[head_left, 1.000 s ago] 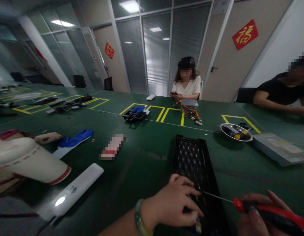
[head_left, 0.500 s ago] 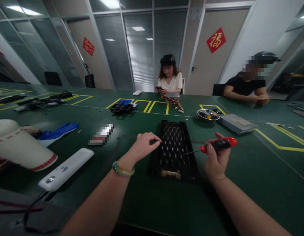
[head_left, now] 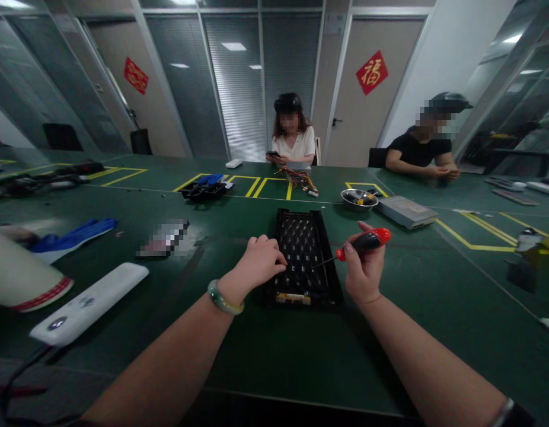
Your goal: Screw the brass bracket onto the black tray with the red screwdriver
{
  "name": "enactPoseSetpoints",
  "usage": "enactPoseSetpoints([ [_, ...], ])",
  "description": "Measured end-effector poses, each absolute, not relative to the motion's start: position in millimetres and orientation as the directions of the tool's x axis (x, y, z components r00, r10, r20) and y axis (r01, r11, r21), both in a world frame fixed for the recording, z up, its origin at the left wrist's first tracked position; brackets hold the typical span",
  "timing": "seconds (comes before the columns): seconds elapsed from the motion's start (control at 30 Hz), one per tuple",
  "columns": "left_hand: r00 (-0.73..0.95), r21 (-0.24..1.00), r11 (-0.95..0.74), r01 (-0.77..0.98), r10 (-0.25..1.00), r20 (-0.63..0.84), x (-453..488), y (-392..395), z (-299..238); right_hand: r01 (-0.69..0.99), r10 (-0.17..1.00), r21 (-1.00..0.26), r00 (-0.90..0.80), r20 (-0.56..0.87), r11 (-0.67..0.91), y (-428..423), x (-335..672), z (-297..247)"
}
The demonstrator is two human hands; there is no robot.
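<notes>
A black plastic frame with a perforated mesh panel (head_left: pixel 301 237) lies flat on the green table before me, a yellowish strip along its near end. My left hand (head_left: pixel 262 260) is at the frame's left side, fingers curled and fingertips close together over the edge of the mesh. Whatever may be between those fingertips is too small to make out. In my right hand (head_left: pixel 366 276) is a red and black screwdriver (head_left: pixel 367 240), gripped by its handle. Its thin shaft points left and down, with the tip over the right part of the mesh.
A white power strip (head_left: pixel 90 305), a blue glove (head_left: pixel 74 237) and a pale container (head_left: pixel 21 270) lie left. Beyond the frame are a metal bowl (head_left: pixel 360 205), a grey box (head_left: pixel 405 212), a bundle of wires (head_left: pixel 301 179) and black trays (head_left: pixel 206 190). Two people sit across the table.
The view has turned slightly right, so things sit further left. My left fingers have curled in more at the mesh edge. The screwdriver stays in my right hand, its tip still over the mesh.
</notes>
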State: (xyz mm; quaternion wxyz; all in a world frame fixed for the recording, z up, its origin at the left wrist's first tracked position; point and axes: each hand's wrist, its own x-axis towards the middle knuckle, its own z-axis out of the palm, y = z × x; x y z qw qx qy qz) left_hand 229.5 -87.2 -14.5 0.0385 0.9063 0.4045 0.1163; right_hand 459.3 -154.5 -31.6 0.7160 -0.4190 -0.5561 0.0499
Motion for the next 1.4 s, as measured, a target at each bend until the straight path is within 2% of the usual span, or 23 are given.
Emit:
enactPoseSetpoints([
  [0.17,0.663,0.188,-0.69,0.699,0.724,0.191,232.0,-82.9,-14.2,0.333,0.527,-0.674,0.434,0.731,0.66,-151.2,463.3,-29.2],
  [0.43,0.624,0.498,-0.639,0.586,0.748,0.224,238.5,-102.3,-3.7,0.163,0.603,-0.76,0.515,0.609,0.629,-144.9,468.7,-28.2],
  [0.57,0.664,0.582,-0.626,0.519,0.724,0.187,242.0,-111.2,-0.5,0.128,0.61,-0.782,0.554,0.567,0.61,-141.6,473.6,-25.8],
  [0.7,0.733,0.588,-0.652,0.479,0.666,0.141,246.0,-114.0,-2.3,0.144,0.569,-0.763,0.582,0.581,0.631,-139.4,476.4,-22.2],
  [0.97,0.792,0.546,-0.694,0.468,0.604,0.09,256.4,-125.9,-0.6,0.105,0.564,-0.734,0.57,0.598,0.671,-141.6,473.7,-16.1],
  [1.4,0.802,0.541,-0.691,0.48,0.596,0.049,263.6,-131.8,-3.2,0.185,0.556,-0.691,0.469,0.687,0.698,-157.6,460.2,-8.5],
])
